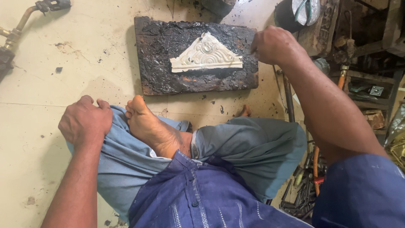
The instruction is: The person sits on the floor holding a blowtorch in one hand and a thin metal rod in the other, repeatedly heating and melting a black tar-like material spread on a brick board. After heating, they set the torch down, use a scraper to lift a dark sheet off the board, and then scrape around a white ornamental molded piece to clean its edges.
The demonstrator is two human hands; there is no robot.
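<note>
Head view, looking down onto a pale tiled floor point(50, 126) speckled with dark flecks. Left hand point(84, 122) closed loosely, knuckles up, resting on the light blue trouser knee point(118, 160), gripping nothing that shows apart from perhaps the cloth. Just beside that hand, a bare foot point(152, 126) with the sole turned up, tucked across the folded legs. Right hand point(274, 44) curled into a loose fist at the right edge of a blackened wooden board point(156, 80), touching or very near its rim; whether anything small sits inside the fingers, cannot tell. Board lying flat on the floor toward the far edge, coated in dark tarry pitch. Set into the pitch at the board's middle, a pale triangular metal plate point(206, 57) with embossed scrolls and arches, point facing away, long edge facing the legs. At the far left corner, a brass torch pipe point(17, 25) lying on the floor. Along the right edge, a heap of dark metal tools point(303, 190) and wooden crates point(367, 88), well apart from the left hand.
</note>
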